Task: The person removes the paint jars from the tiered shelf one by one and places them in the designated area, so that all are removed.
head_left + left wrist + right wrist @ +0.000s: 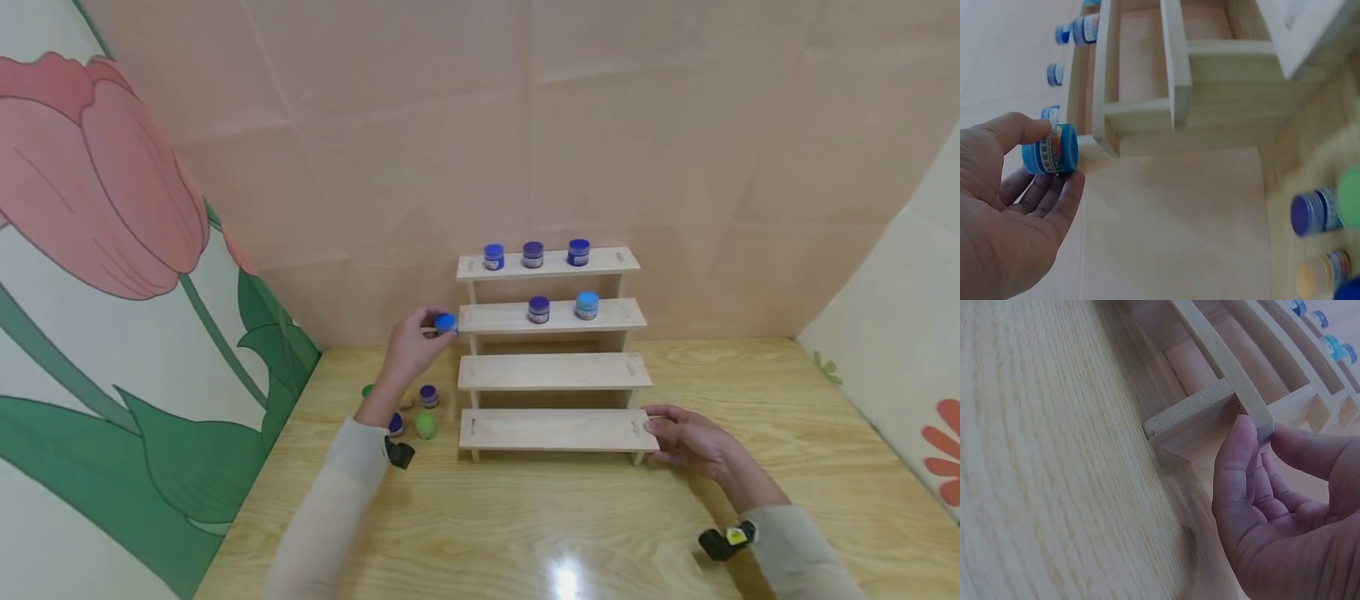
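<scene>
My left hand (414, 348) pinches a small blue paint jar (1051, 150) between thumb and fingers, at the left end of the second shelf from the top. With my right hand (693, 443), I grip the right front corner of the lowest shelf (1254, 403) between thumb and index finger. The stepped wooden rack (555, 372) has several levels. On its top level stand three jars, one of them purple (533, 254). The second level bears a dark purple jar (538, 309) and a light blue jar (587, 305).
Left of the rack, several more jars stand on the wooden table (480, 533), including a light green jar (426, 426) and a purple jar (429, 396). A pinkish sheet (405, 167) hangs behind the rack. Flower-patterned panels (97, 183) flank the table.
</scene>
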Tool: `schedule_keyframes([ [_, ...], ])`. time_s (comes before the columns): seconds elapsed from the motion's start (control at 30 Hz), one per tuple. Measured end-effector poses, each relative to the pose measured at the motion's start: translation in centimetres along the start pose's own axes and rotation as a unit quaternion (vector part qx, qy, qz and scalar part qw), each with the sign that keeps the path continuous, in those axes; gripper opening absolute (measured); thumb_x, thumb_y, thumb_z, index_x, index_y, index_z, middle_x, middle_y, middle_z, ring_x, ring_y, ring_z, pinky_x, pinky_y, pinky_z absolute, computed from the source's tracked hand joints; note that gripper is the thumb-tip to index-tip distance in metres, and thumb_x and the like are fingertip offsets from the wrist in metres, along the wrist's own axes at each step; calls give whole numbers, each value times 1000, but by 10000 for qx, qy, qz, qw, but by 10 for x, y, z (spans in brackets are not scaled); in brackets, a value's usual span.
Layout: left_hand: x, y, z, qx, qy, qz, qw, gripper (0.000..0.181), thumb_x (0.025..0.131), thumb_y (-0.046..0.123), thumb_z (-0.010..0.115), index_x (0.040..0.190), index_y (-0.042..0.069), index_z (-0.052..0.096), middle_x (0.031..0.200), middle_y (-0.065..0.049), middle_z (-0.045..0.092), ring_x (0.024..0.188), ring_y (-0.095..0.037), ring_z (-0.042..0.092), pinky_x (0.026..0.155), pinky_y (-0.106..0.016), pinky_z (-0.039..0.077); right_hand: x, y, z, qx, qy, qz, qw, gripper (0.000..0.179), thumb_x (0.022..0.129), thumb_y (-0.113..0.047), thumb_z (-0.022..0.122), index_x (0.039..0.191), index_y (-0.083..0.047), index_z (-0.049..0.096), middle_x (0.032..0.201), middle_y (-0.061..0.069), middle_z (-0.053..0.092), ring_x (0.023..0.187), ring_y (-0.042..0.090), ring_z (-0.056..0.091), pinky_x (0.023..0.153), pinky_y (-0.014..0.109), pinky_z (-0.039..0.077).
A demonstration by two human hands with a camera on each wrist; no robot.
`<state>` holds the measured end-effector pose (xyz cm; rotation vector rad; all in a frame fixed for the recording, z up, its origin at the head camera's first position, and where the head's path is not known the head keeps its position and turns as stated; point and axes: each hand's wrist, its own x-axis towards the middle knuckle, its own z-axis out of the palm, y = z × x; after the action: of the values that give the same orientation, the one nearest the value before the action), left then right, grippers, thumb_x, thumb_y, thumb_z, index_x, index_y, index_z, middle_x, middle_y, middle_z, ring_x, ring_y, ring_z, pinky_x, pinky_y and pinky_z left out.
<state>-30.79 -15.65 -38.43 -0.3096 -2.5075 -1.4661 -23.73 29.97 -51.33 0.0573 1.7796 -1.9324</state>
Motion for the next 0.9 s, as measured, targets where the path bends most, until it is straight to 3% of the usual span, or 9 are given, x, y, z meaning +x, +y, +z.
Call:
schedule_keyframes([
  [0.5,-42,-40,-35,300,-43,-343,9990,43,91,12,77,129,1,61,124,-17,64,119,-32,60,98,-40,57,0,1,-1,149,-159,-80,9997,22,104,-15,57,124,-22,54,104,-5,69,94,12,68,79,29,60],
  [0.9,-63,-80,-54,367,-78,-735,9966,44,92,13,76,131,3,59,127,-17,62,121,-31,58,100,-43,55,0,2,0,180,-128,-63,9997,23,104,-15,57,127,-21,53,104,-4,70,94,12,68,79,30,60],
])
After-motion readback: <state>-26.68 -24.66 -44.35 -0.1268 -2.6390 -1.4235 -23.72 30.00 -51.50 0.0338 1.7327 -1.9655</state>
